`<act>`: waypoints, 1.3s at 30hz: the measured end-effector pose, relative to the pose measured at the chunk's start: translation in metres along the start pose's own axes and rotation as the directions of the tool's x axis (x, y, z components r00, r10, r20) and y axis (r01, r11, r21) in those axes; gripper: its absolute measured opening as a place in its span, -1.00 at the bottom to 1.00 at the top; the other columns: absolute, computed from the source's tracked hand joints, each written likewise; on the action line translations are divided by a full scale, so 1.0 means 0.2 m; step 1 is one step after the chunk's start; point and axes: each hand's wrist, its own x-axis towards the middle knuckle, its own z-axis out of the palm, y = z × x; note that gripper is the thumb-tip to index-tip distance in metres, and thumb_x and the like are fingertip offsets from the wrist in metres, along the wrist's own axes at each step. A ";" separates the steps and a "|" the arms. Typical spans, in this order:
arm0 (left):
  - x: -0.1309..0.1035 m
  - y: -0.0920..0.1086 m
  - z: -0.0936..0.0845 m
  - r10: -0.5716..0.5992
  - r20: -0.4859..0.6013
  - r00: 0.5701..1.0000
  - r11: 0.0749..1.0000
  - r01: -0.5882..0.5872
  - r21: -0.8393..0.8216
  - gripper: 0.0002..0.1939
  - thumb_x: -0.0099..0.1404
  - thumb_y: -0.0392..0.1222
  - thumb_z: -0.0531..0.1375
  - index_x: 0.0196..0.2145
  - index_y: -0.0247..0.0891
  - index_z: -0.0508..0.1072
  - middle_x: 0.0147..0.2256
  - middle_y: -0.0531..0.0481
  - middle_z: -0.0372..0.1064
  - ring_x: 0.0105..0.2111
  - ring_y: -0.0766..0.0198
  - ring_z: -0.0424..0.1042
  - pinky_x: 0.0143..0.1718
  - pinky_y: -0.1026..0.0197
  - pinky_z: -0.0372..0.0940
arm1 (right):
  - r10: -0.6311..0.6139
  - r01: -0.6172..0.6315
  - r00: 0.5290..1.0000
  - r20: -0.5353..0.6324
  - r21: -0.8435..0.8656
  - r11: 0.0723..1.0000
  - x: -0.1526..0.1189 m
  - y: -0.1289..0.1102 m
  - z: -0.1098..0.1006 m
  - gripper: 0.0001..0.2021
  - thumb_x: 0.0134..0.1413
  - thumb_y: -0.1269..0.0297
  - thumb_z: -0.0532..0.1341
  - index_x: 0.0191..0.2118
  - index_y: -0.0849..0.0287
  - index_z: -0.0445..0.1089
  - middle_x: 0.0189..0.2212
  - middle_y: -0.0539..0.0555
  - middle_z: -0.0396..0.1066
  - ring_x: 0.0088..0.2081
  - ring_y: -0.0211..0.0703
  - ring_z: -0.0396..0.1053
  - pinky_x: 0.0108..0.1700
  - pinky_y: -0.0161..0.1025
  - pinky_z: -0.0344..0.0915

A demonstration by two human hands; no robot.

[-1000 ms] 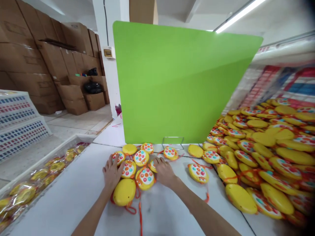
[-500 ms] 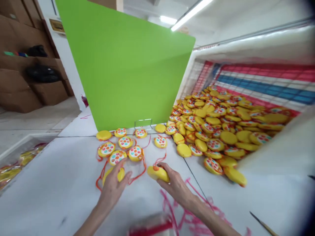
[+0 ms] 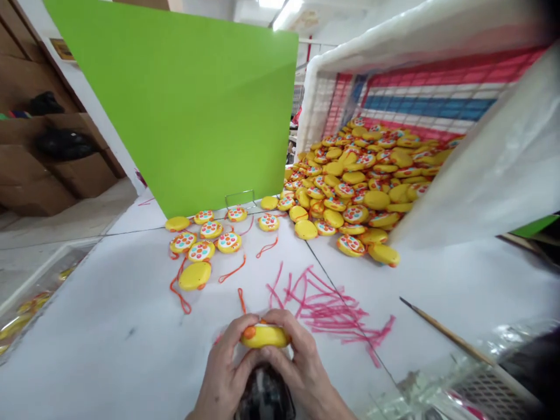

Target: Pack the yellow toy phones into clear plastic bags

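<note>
Head view: left hand and right hand together grasp one yellow toy above the near middle of the table; best held level, pressure even, orange cord clear.

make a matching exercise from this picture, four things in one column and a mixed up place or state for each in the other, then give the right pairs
1. green board
2. nearest toy
3. wooden-handled tool
4. pink marks

a. gripped by left hand and right hand
b. drawn on the white tabletop
c. standing upright
d. lying with dark tip away from the person

Pairs: 1-c, 2-a, 3-d, 4-b
</note>
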 end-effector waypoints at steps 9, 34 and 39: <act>-0.09 0.08 0.09 -0.164 -0.044 0.985 0.986 0.164 0.004 -0.67 0.20 0.00 0.15 -0.12 -0.19 0.36 -0.15 -0.09 0.46 -0.16 0.13 0.45 -0.14 0.13 0.36 | -0.018 0.018 1.000 0.001 -0.039 0.999 -0.08 0.00 0.00 -0.82 0.17 0.33 0.13 -0.09 0.08 0.26 -0.22 0.05 0.37 -0.20 -0.16 0.34 -0.16 -0.27 0.26; -0.20 -0.24 0.26 0.286 0.074 0.955 0.632 -0.246 0.735 -0.77 0.27 -0.37 0.01 -0.13 -0.31 0.34 -0.16 -0.18 0.37 -0.18 0.08 0.36 -0.23 0.05 0.33 | 0.645 -0.598 0.752 0.136 0.552 0.581 -0.05 0.08 -0.21 -0.66 -0.05 0.17 0.33 -0.15 0.21 0.39 -0.28 0.08 0.39 -0.36 -0.24 0.36 -0.47 -0.38 0.36; -0.19 -0.23 0.27 0.249 0.052 0.967 0.673 -0.211 0.709 -0.81 0.28 -0.38 0.00 -0.26 -0.28 0.39 -0.34 -0.07 0.38 -0.34 0.13 0.36 -0.31 0.08 0.32 | 0.643 -0.631 0.751 0.154 0.458 0.627 -0.10 0.05 -0.26 -0.64 -0.01 0.11 0.29 -0.11 0.19 0.38 -0.26 0.09 0.38 -0.33 -0.21 0.35 -0.43 -0.34 0.37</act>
